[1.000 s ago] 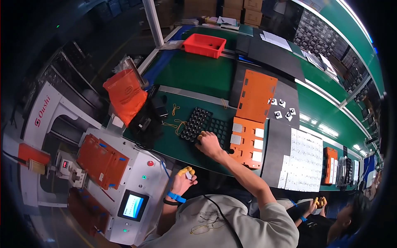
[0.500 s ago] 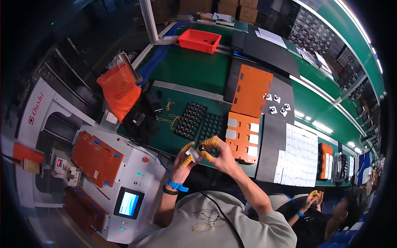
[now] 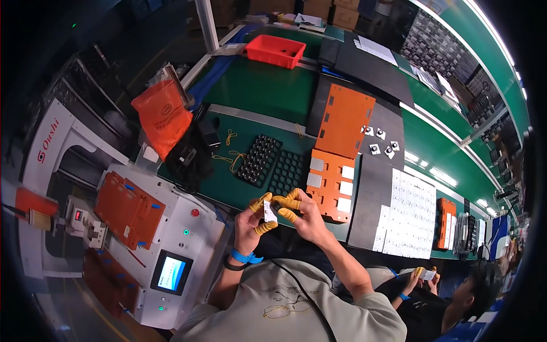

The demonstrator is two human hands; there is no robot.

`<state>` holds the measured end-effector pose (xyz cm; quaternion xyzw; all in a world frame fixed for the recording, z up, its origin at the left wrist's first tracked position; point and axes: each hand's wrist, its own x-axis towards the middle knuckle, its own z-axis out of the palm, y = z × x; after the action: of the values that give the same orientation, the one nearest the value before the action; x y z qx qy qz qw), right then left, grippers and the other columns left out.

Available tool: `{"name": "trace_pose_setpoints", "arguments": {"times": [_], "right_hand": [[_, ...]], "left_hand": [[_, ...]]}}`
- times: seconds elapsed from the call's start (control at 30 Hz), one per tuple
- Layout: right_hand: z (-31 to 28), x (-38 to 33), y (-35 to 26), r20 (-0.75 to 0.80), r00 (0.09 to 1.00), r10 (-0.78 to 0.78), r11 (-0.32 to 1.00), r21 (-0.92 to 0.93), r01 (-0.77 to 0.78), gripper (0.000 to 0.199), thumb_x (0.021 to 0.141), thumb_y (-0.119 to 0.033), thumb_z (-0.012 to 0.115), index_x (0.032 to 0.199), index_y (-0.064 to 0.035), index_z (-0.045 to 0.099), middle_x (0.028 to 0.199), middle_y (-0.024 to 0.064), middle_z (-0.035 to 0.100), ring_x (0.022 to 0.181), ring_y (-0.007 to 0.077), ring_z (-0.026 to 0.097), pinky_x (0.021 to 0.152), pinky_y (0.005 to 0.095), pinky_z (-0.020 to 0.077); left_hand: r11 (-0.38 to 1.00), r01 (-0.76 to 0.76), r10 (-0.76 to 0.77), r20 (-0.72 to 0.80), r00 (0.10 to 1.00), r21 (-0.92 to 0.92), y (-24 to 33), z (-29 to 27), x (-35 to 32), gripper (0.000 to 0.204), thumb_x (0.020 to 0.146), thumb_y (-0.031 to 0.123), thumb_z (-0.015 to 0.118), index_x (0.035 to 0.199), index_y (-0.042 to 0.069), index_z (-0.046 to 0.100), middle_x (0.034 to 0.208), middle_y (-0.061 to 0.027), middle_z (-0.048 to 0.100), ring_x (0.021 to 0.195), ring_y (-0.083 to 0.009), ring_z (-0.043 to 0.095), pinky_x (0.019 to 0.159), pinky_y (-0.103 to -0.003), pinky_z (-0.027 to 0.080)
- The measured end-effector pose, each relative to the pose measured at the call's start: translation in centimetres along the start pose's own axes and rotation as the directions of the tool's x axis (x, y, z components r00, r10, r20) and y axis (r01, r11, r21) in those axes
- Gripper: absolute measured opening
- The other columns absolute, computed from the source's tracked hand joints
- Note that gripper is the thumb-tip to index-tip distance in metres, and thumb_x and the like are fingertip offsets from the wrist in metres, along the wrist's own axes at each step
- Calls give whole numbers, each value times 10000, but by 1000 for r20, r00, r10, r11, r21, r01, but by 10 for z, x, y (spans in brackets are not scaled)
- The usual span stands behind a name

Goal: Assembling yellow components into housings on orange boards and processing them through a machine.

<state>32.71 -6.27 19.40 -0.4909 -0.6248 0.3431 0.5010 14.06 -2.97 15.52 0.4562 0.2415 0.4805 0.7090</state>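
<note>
Between the two hands, just above the near edge of the green desk (image 3: pixel 268 91), a small white square plate (image 3: pixel 270 211) with a dark part against it is held. The left hand (image 3: pixel 249 222) is closed on the plate from the left, its yellow-capped fingertips (image 3: pixel 265 228) pinched on the lower edge; a blue wristband (image 3: pixel 244 256) is worn on that arm. The right hand (image 3: pixel 307 219) is closed on the same piece from the right, its capped fingers laid over the top.

Just beyond the hands, two black honeycomb trays (image 3: pixel 272 165) of small round dark parts are set side by side; many cells look filled, though how many cannot be told. To the right of the right hand lies an orange flat fixture (image 3: pixel 332 183) with pale square plates seated in its pockets; most pockets appear occupied, so that board is judged largely loaded. Farther out from the right hand, a larger orange panel (image 3: pixel 345 119) leans on a dark mat, with a few small white square pieces (image 3: pixel 379 140) loose beside it. A white sheet of many small squares (image 3: pixel 407 214) lies well to the right, apparently untouched stock.

The work is judged to be under way: one piece is in hand, not yet set down. To the left of the left hand stands a white machine (image 3: pixel 171 239) with a lit screen, and an orange bag (image 3: pixel 163 117) hangs beyond it.
</note>
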Motion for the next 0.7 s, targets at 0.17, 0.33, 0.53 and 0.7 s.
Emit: {"name": "trace_pose_setpoints", "arguments": {"times": [0.17, 0.33, 0.53, 0.7], "right_hand": [[-5, -3, -4, -6, 999, -50, 990, -132, 49, 289, 862, -143, 739, 1094, 25, 702, 927, 120, 563, 853, 262, 532, 756, 354, 433], [-7, -4, -8, -23, 994, -106, 986, -133, 102, 297, 819, -105, 762, 1078, 26, 698, 896, 122, 557, 833, 286, 528, 736, 370, 434], [-8, -8, -12, -21, 978, -206, 897, -405, 180, 319, 767, -75, 763, 1069, 10, 705, 896, 132, 562, 799, 313, 514, 674, 400, 421], [-19, -8, -26, 35, 968, -250, 842, -486, 235, 317, 723, -31, 759, 1030, 16, 692, 868, 118, 549, 768, 311, 514, 648, 408, 414]], "left_hand": [[949, -131, 140, -13, 990, 286, 8, 12, 0, 647, 738, 67, 861, 1325, 1, 599, 1276, -62, 577, 1141, -180, 595, 962, -301, 508], [883, -169, 194, -13, 981, 438, 12, 19, 0, 630, 721, 92, 867, 1301, 25, 628, 1209, -90, 616, 1088, -206, 621, 915, -324, 525], [637, -262, 306, 73, 949, 725, 22, 25, 3, 597, 698, 150, 879, 1244, 33, 667, 1116, -109, 662, 1010, -249, 650, 881, -348, 523], [825, -198, 215, 29, 976, 530, 12, 32, 6, 600, 734, 126, 868, 1273, 3, 636, 1151, -87, 658, 1069, -206, 641, 925, -330, 524]]}}
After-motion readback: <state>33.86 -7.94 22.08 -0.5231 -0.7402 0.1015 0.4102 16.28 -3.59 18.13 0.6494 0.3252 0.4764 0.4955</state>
